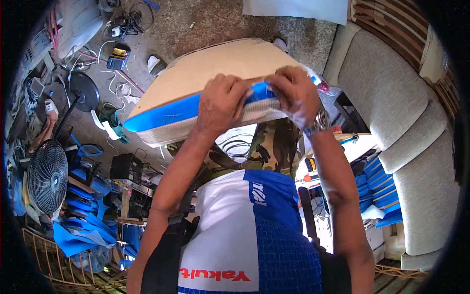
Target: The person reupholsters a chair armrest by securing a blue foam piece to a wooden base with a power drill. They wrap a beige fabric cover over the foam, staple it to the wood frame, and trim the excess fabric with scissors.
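Observation:
A wide padded panel lies in front of my body, its tan board face (215,66) turned up. Along its near edge runs a layer of blue foam (169,115), with beige woven fabric (164,134) below the foam. My left hand (221,100) is closed over the near edge around the middle, fingers bent onto the blue foam. My right hand (296,93), with a metal watch (318,121) on the wrist, grips the same edge further right. Whatever lies under the fingertips, fabric or foam, is hidden.
A grey sofa (391,98) curves along the right side. To the left stand a black fan (47,176), a yellow and black tool (118,56) and loose cables (129,24) on the concrete floor. Blue material (85,225) is heaped at lower left.

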Demonstrator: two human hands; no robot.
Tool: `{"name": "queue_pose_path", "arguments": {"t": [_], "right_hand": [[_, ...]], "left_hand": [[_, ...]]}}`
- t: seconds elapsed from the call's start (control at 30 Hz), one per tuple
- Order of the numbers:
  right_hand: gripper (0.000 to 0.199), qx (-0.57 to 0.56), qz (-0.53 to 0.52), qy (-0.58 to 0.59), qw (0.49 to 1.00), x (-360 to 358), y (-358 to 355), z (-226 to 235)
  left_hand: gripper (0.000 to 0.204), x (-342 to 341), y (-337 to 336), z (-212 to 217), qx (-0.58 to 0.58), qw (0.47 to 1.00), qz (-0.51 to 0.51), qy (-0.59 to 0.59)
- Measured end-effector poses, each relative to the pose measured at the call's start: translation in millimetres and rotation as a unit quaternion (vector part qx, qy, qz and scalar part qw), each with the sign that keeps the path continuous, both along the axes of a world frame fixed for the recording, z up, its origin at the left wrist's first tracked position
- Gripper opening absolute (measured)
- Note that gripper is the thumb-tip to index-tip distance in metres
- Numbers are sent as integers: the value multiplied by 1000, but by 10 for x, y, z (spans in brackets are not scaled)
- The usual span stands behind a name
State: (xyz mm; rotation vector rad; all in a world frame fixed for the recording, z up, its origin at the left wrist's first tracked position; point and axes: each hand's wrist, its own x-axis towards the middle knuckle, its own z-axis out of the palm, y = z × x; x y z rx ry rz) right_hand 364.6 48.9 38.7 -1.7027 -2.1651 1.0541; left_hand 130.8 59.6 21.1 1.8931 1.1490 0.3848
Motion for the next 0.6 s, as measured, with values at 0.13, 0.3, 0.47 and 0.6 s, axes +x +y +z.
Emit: {"name": "queue_pose_path", "arguments": {"t": [0.13, 0.3, 0.47, 0.6], "right_hand": [[27, 56, -52, -118, 990, 62, 148, -134], [32, 67, -368, 18, 927, 899, -81, -256], [36, -142, -378, 168, 899, 894, -354, 26], [24, 5, -244, 145, 959, 819, -482, -216]], "left_hand": [[17, 212, 128, -67, 31, 994, 49, 91], [25, 248, 1, -108, 35, 988, 61, 139], [36, 622, 156, 35, 18, 996, -31, 81], [36, 962, 117, -19, 22, 997, -69, 24]]}}
